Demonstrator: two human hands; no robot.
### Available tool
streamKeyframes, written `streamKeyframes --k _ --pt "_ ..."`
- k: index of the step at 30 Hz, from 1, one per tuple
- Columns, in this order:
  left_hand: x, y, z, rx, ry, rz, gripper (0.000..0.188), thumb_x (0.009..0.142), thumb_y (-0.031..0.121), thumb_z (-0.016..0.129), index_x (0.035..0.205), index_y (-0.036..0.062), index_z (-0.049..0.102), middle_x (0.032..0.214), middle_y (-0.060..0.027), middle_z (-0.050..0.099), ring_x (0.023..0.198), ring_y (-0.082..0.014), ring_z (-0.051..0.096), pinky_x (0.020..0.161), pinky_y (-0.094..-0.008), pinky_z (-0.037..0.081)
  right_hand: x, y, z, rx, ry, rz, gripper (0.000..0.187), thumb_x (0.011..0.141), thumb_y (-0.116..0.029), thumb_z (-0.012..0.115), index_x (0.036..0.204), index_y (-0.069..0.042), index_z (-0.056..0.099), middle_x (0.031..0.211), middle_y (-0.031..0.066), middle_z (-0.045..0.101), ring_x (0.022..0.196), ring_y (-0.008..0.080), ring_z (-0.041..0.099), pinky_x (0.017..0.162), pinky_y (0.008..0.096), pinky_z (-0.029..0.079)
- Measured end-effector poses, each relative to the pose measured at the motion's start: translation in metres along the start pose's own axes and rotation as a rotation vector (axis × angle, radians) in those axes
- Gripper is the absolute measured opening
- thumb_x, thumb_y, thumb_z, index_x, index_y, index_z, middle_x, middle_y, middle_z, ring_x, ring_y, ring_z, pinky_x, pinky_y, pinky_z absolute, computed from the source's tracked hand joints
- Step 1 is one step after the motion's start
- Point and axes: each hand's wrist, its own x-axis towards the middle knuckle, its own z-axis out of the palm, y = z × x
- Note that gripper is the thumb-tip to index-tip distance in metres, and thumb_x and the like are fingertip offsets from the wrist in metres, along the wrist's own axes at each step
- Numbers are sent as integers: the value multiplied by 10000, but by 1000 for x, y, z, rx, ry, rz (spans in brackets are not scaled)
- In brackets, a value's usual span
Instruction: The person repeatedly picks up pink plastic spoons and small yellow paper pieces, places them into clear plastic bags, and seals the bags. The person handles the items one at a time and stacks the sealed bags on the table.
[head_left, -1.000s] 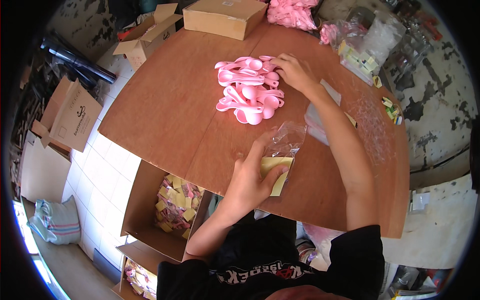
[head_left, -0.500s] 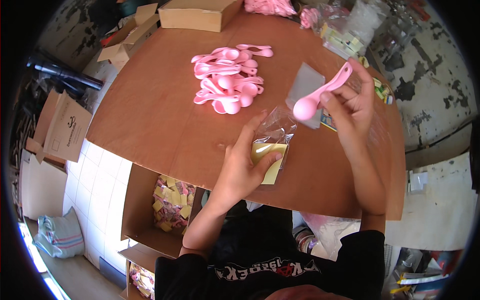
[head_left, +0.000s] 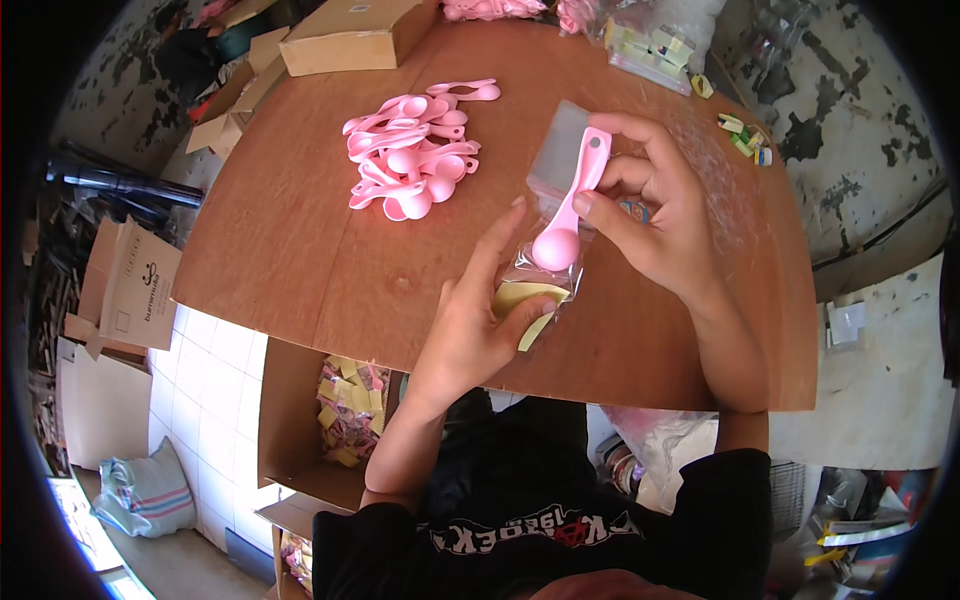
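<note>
My left hand (head_left: 468, 318) pinches a small clear plastic bag (head_left: 572, 281) with a yellow card (head_left: 516, 294) in it, the thumb lying over the card. The card looks bowed. My right hand (head_left: 660, 205) grips a pink measuring spoon (head_left: 557, 248) by its handle, bowl down. That bowl overlaps the bag's upper end; whether it is inside the mouth, I cannot tell. Behind the spoon lies a stack of clear bags (head_left: 560, 143), partly covered by my right fingers. Left of my hands, a pile of pink measuring spoons (head_left: 405, 162) rests on the brown table (head_left: 270, 200).
At the table's far edge stand a cardboard box (head_left: 350, 38) and a clear container (head_left: 650, 62) of small cards. Small boxes (head_left: 745, 138) lie at the right. Below the near edge, an open carton (head_left: 300, 420) holds packed bags. A woven sack (head_left: 148, 490) sits on the floor.
My right hand has moved left and brought the spoon down to the bag's upper end. The yellow card has bent under my left thumb. The view has shifted slightly.
</note>
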Motion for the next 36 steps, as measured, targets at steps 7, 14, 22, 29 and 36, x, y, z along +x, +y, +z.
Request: streamKeyframes --k 7,14,22,29,36 --pt "-1 -1 0 40 -10 11 826 822 -18 765 1523 76 338 1507 -165 486 1174 -359 650 944 -422 547 -1 6 4 -101 113 7 534 877 12 699 1356 -1 463 811 67 715 772 118 691 729 272 555" --pt "1 5 0 11 -58 -64 893 839 -117 712 1573 27 224 1345 -184 579 1166 -192 621 952 -318 521 -6 10 9 219 -20 211 521 886 11 676 1352 -10 443 860 82 717 817 118 687 767 275 558" --pt "2 -1 3 -67 66 -4 799 887 -8 730 1550 33 287 1151 -188 704 1043 -211 701 907 -342 539 -7 5 15 26 116 -4 518 884 17 675 1349 -25 449 857 94 722 802 130 701 717 272 570" --pt "1 5 -1 -108 -33 -149 762 894 -16 717 1542 24 319 1365 -198 603 1125 -195 676 931 -350 539 -3 14 8 -57 195 -124 529 878 19 676 1354 -25 451 826 89 725 756 153 719 697 267 575" --pt "5 4 -3 78 -39 25 796 898 -31 700 1561 24 262 1456 -178 527 1118 -217 674 922 -339 548 -4 9 5 18 83 29 515 876 11 685 1339 -27 464 817 89 716 744 122 694 671 258 565"
